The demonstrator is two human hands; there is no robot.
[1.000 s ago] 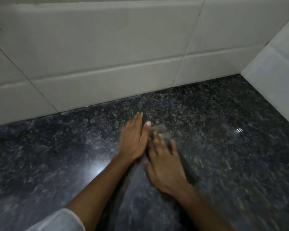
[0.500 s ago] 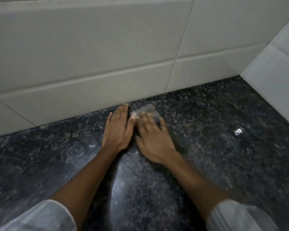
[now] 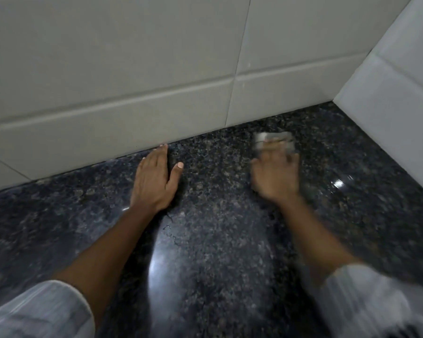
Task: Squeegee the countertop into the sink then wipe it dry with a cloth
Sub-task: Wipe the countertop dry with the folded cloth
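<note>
- I see the left hand lying flat, palm down, on the dark speckled worktop. Its grip is slack and holds nothing; the fingers are straight and together, the thumb spread off to the right.
- Left fingertips reach the foot of the pale tiled back wall, touching or nearly touching the seam where wall meets stone.
- The right hand is well apart from the left, further to the right, also low over the worktop. It is motion-blurred, so I read its outline only roughly.
- The cloth is a small greyish wad under and just ahead of the right fingers, pressed to the stone near the back wall. The right grip looks spread over it, pressing down rather than curled round it, though I can't be sure through the blur.
- The cloth sits in the back right part of the worktop, near the corner where the back wall meets the tiled side wall, but clear of both walls.
- Pale striped sleeves show at both forearms: left sleeve at lower left, right sleeve at lower right, the latter smeared.
- A bright streak of glare runs up the stone between my two forearms; a smaller glint lies right of the right hand.
</note>
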